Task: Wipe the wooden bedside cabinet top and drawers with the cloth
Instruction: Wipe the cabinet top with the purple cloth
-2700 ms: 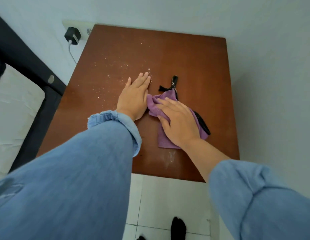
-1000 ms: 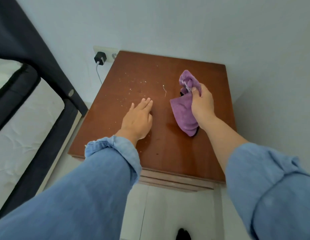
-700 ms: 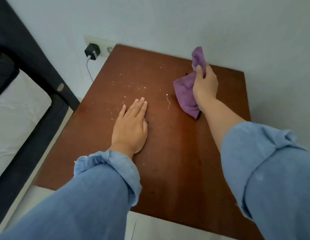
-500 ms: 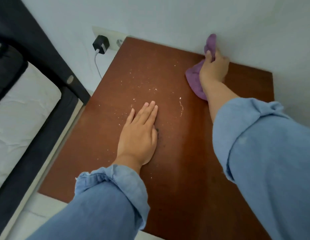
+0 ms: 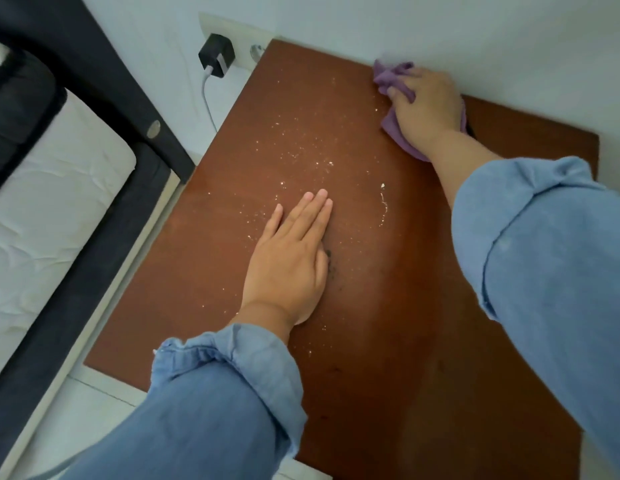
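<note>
The brown wooden cabinet top (image 5: 371, 341) fills the middle of the view, sprinkled with white crumbs and dust around its centre and left half. My right hand (image 5: 426, 109) grips the bunched purple cloth (image 5: 391, 77) and presses it onto the top at the far edge, against the white wall. My left hand (image 5: 291, 258) lies flat on the middle of the top, fingers straight and together, holding nothing. The drawers are out of sight below the top.
A black charger (image 5: 217, 58) with a white cable is plugged into the wall socket left of the cabinet. A dark bed frame (image 5: 94, 188) and white mattress (image 5: 42, 216) stand at the left. White wall borders the cabinet's far and right sides.
My right hand lifted the cloth from the middle of the top, carried it to the far edge by the wall and lowered it onto the wood. My left hand stayed flat.
</note>
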The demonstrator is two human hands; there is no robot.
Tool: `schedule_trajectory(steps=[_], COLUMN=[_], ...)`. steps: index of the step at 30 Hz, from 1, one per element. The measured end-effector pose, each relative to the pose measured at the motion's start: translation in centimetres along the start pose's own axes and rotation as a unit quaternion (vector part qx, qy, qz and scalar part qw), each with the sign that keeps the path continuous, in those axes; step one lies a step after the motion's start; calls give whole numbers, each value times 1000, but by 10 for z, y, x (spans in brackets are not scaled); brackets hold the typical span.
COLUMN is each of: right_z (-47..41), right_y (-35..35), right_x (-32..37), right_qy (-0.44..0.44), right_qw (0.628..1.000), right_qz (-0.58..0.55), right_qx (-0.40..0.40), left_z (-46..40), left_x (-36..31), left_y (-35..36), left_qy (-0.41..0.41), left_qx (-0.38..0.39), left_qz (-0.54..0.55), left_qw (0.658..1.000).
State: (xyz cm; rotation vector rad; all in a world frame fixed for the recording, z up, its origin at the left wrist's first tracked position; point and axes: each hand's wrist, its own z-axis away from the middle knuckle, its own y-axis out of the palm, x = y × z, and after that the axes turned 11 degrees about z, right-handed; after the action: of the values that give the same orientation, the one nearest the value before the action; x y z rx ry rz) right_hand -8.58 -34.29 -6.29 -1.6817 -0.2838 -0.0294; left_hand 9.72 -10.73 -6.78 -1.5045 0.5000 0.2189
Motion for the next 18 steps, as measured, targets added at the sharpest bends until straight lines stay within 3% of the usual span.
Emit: schedule_trajectory(steps=[7,13,18], right_z=[112,231,241], right_y=[-3,-10,-10], right_x=[35,83,86], right_qy=[-64,-7,0], right_qw=[998,999,998], right_qz=[-12,-36,-41], right_qx=[-8,-18,-52], left_z=[-2,-3,-3], left_x=[0,-1,1], left_y=[-1,-1,4], left_qy=[8,13,11], left_qx=[-4,1,-1], left_qz=[-7,6,1], left_qw=[1000,1000,1000])
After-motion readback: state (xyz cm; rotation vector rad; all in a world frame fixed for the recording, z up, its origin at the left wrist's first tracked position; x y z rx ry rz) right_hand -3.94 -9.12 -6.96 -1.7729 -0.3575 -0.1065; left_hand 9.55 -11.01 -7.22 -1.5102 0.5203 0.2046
